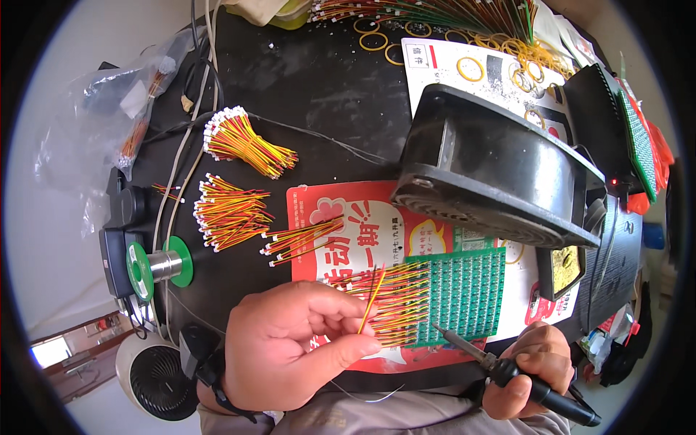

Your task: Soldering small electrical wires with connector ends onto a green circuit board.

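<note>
Thumb and fingertips of my left hand [283, 341] pinch a thin wire lead [375, 293] with yellow, red and dark strands. In my right hand [540, 362] is a soldering iron [500, 368], its tip pointing up and left over the lower part of a green circuit board panel [467, 290]. Rows of red and yellow wires [402, 290] extend left from the panel's left side, partly behind my left hand. The panel lies on a red printed sheet [312, 206]. A thin silvery strand [366, 399] curves below my left hand; its upper end is hidden.
Bundles of wire leads [250, 145] [232, 214] lie left, beside loose leads [301, 239]. A solder spool [163, 268] stands near the left cables. A large black fan [500, 167] rises behind the panel; a yellow sponge in a holder [565, 270] sits right. Rubber bands [373, 41] lie farther back.
</note>
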